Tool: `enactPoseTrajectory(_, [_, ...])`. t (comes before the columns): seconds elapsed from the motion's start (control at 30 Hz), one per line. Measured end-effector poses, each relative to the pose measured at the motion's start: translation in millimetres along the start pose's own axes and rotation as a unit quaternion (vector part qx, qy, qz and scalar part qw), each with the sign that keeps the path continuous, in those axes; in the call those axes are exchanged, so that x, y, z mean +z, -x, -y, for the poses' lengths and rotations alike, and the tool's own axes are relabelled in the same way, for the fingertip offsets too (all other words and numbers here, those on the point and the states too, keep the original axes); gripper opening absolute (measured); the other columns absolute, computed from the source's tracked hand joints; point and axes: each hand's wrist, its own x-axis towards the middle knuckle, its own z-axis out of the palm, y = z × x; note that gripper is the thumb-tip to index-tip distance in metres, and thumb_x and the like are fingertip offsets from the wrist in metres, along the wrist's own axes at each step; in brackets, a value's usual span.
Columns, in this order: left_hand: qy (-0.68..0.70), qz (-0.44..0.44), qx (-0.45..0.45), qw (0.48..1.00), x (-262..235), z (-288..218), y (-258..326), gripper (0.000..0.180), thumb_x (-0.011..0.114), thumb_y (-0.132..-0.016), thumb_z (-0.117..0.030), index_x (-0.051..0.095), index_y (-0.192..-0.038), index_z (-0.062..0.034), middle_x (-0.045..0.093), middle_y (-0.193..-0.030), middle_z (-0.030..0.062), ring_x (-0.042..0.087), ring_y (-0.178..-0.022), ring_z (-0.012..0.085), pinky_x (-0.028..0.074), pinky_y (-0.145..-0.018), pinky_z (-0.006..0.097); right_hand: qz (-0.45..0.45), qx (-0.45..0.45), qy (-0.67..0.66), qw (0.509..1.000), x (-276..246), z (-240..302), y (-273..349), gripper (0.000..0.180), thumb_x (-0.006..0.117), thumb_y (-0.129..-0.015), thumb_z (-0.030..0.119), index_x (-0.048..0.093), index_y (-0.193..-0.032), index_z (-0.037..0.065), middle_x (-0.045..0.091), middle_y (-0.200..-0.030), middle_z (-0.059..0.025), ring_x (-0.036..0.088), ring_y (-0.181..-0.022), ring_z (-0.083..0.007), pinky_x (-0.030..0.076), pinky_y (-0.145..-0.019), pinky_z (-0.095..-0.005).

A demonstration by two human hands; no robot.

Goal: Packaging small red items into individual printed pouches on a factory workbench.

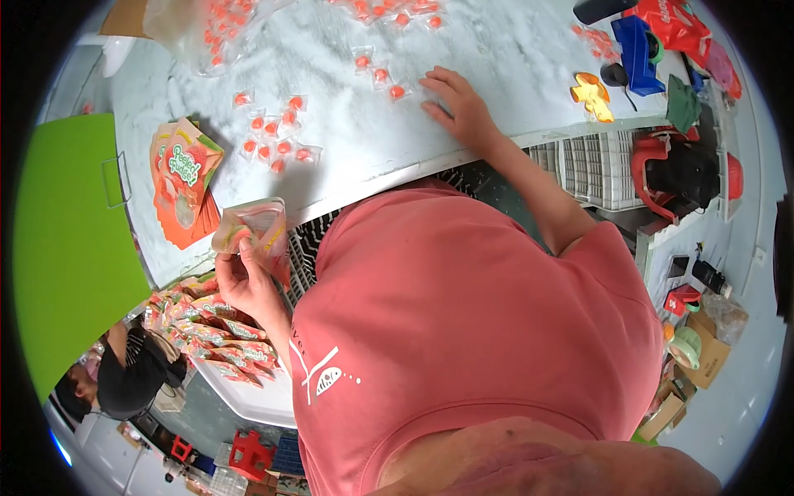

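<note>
Left hand pinches a printed candy pouch, centre left
Right hand, upper centre: forearm angled, fingers loosely spread near wrapped red candies

Counter's far edge is cut off by pic's top, as is clear candy bag toward its L edge, contents of pouch in L hand can't be told, & tray below near L corner is partly hidden by heaped pouches.
</note>
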Motion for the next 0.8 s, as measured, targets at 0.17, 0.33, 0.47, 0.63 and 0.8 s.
enactPoseTrajectory(0.17, [-0.019,0.013,0.013,1.0,-1.2,1.5,0.5,0.016,0.063,-0.094,-0.005,0.066,-0.107,0.0037,0.068,-0.103,0.008,0.061,-0.095,0.0129,0.047,-0.089,0.027,-0.031,0.048,-0.077,0.995,10.1,36.6,-17.2,0.05,0.068,-0.088,0.018,0.052,-0.134,0.008,0.05,-0.136,-0.0156,0.047,-0.128,-0.0316,0.042,-0.103,-0.0394])
enactPoseTrajectory(0.33, [-0.01,0.002,0.001,1.0,-2.0,-0.7,3.0,0.015,0.063,-0.094,-0.006,0.066,-0.106,0.0034,0.068,-0.104,0.0078,0.06,-0.096,0.013,0.047,-0.09,0.028,0.004,-0.053,0.083,0.995,28.7,23.7,-33.9,0.048,0.062,-0.092,0.016,0.049,-0.137,0.008,0.049,-0.139,-0.0126,0.046,-0.127,-0.0332,0.04,-0.105,-0.043])
enactPoseTrajectory(0.47, [0.009,-0.006,-0.016,1.0,-1.2,-5.5,6.8,0.015,0.063,-0.095,-0.006,0.066,-0.106,0.0033,0.068,-0.104,0.0076,0.06,-0.096,0.0129,0.046,-0.09,0.028,0.036,-0.006,-0.046,0.998,24.0,13.3,-33.2,0.044,0.057,-0.092,0.011,0.051,-0.136,0.008,0.051,-0.138,-0.0119,0.045,-0.128,-0.0342,0.037,-0.105,-0.0492])
enactPoseTrajectory(0.63, [-0.01,0.0,-0.014,1.0,0.7,-9.0,5.6,0.015,0.063,-0.095,-0.006,0.066,-0.106,0.0033,0.068,-0.104,0.0072,0.06,-0.096,0.0124,0.046,-0.089,0.027,0.023,-0.056,-0.02,0.998,27.5,11.7,-40.7,0.04,0.047,-0.093,0.001,0.057,-0.131,0.009,0.054,-0.135,-0.0116,0.046,-0.128,-0.0327,0.031,-0.109,-0.0517])
enactPoseTrajectory(0.8, [-0.012,0.001,-0.021,1.0,2.4,-9.6,4.6,0.015,0.062,-0.095,-0.006,0.066,-0.106,0.0034,0.068,-0.105,0.0075,0.06,-0.096,0.0125,0.046,-0.09,0.027,0.053,-0.068,0.042,0.995,28.5,15.5,-34.4,0.036,0.047,-0.092,0.001,0.061,-0.124,0.009,0.057,-0.127,-0.0102,0.049,-0.124,-0.0312,0.032,-0.108,-0.0497])
